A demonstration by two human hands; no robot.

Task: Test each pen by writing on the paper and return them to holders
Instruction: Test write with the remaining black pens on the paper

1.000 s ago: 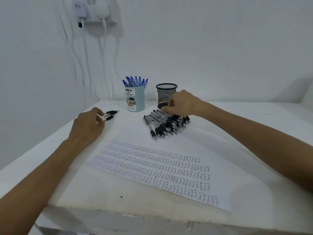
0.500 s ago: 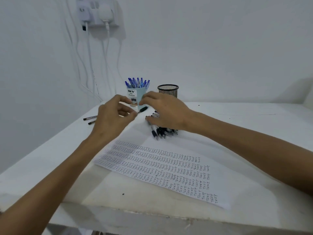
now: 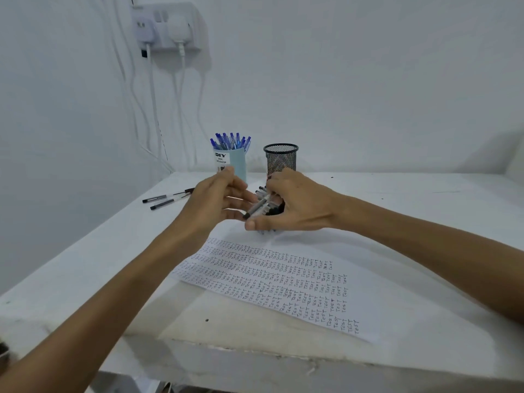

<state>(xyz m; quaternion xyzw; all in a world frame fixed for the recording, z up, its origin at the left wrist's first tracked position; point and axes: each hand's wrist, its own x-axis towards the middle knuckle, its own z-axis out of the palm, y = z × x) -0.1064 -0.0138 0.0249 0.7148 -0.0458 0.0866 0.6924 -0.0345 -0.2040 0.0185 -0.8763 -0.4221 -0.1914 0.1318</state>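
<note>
Item: one black pen (image 3: 256, 207), clear barrel with a dark end, held tilted above the surface (image 3: 85, 279) between the two hands, its dark end pointing down and towards the left hand. Right hand (image 3: 297, 205): fingers curled over the pen, thumb stretched out beneath it, forearm coming in from the right edge. Left hand (image 3: 215, 199): fingers straight and loosely spread, thumb raised, fingertips close to the pen's dark end; whether they touch it is unclear, as the view is blurred there. Pile of black pens (image 3: 270, 211): lying on the surface directly under and behind the right hand, mostly hidden by it. Black mesh holder (image 3: 280, 157): upright at the back of the surface, just behind the right hand. Light blue holder (image 3: 236, 165): upright just left of the mesh holder, labelled "DIY", behind the left thumb, filled with blue pens (image 3: 231, 140) standing caps up. Three loose pens (image 3: 167, 198): lying flat near the left edge of the surface, well apart from the pile. Paper (image 3: 269, 279): white sheet lying flat in front of the hands, covered in rows of handwritten "TEST". Wall socket (image 3: 167, 26): upper left on the wall, with plugs in it and white cables (image 3: 153, 109) hanging down.
</note>
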